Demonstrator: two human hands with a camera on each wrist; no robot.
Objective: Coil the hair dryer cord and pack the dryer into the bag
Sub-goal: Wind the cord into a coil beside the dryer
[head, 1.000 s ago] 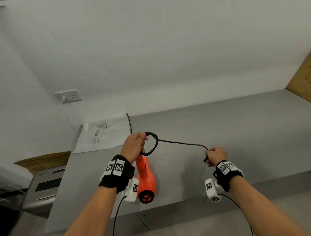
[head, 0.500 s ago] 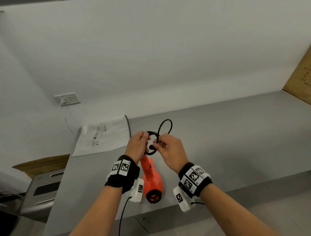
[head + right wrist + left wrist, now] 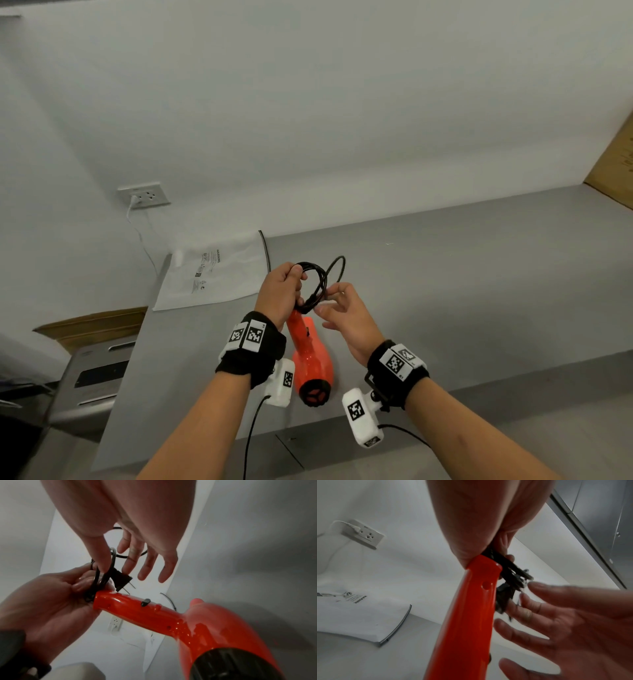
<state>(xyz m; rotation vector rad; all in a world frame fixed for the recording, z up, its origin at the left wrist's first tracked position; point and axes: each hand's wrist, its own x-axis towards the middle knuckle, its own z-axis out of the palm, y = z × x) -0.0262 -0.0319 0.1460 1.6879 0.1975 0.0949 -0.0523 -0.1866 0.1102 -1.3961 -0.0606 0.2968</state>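
Hair dryer (image 3: 310, 356): long axis near–far, nozzle nearest, held above the counter (image 3: 479, 291). Coiled cord (image 3: 317, 284): gripped at the handle's far end by the left hand (image 3: 279, 294). Right hand (image 3: 346, 318): fingers spread, nothing held, just right of the coil. Bag (image 3: 212, 270): flat at far left.

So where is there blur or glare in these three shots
Head view: sharp, wide-angle bend in the counter edge. Left wrist view: right hand fingertips motion-blurred. Right wrist view: glare spots on the orange dryer; plug fairly crisp.
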